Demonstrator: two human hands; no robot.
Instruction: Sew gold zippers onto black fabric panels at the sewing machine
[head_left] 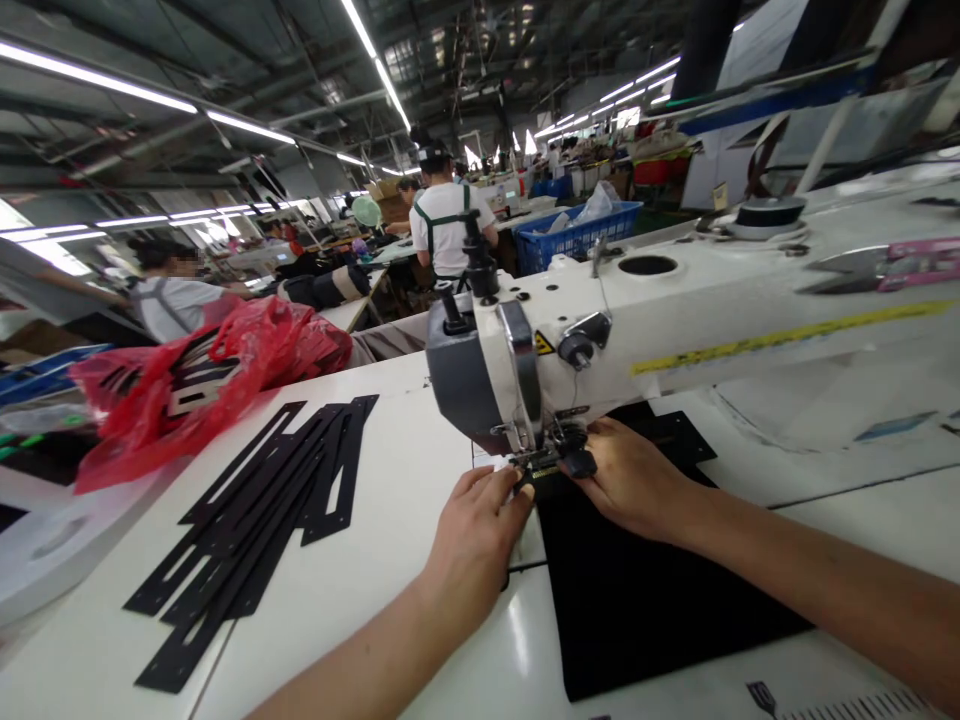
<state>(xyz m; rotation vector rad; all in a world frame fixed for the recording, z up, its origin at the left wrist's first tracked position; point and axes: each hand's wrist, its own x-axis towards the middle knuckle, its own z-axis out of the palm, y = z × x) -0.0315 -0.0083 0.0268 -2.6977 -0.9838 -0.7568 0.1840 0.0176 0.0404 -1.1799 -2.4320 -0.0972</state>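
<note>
A white sewing machine [495,350] stands before me, with black fabric [622,600] spread under its needle and down toward the table's front. Gold zipper-like teeth [546,473] show on the fabric's edge at the presser foot [536,460]. On the left of the foot, my left hand [480,525] is closed, thumb and fingers pinching that edge. Close on the right, my right hand [637,480] grips the fabric with bent fingers, their tips partly hidden behind the machine's foot parts.
Several black slotted strips [255,520] lie overlapping on the white table [360,620] at left. Beyond them sits a red plastic bag [277,335] of cut pieces. Pink-handled snips [907,265] rest on the machine arm. People work farther back, near a blue basket [577,240].
</note>
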